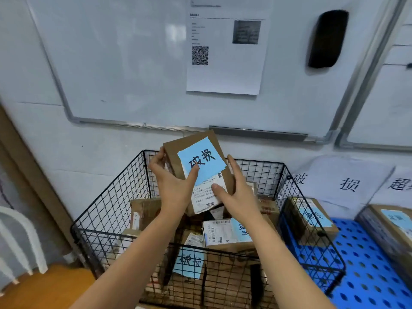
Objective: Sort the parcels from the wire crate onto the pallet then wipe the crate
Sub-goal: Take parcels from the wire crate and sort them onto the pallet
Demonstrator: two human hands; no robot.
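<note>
Currently parcel (175, 151) held tilted above crate (116, 197), blue label (204, 160) facing up; left hand (171, 181) grips its left edge, fingers curled behind, thumb on label; right hand (236, 195) clasps right side, fingers nearly straight, thumb on white slip; more parcels (225, 235) in crate; two boxes (312, 219) on pallet (365, 275), right of crate.

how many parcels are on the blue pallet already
2: a brown box on the blue pallet right beside the wire crate, and a second box at the frame's right edge, partly cut off. More may lie out of view.
</note>
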